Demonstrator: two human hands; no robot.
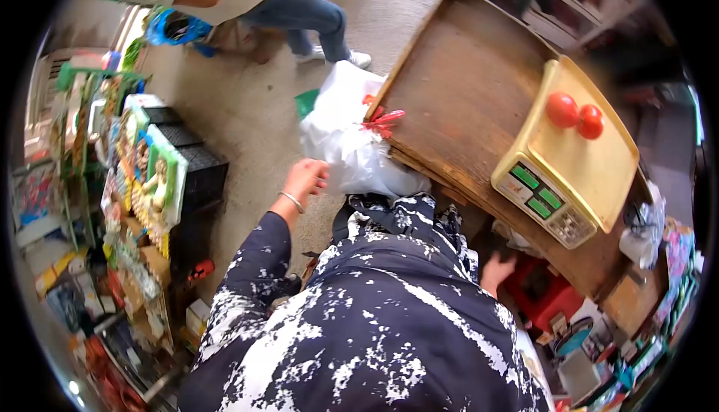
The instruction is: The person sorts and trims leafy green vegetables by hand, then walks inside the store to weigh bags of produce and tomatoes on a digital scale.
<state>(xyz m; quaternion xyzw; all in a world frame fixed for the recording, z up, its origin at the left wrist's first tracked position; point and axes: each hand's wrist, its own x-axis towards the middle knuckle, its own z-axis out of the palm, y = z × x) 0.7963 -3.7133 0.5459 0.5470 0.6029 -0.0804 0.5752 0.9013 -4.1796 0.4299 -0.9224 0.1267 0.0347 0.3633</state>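
My left hand, with a bracelet at the wrist, is beside white plastic bags that hang at the wooden table's corner. Its fingers are curled together, and I see nothing in them. My right hand is low beside the table's near edge, close to a red plastic stool. Its fingers look loosely apart and nothing shows in them. On the table stands a yellow weighing scale with green displays. Two tomatoes lie on its pan.
A person in jeans stands at the upper left. Shelves with assorted goods and black crates line the left side. Red ties hang at the table corner. Cluttered items fill the lower right.
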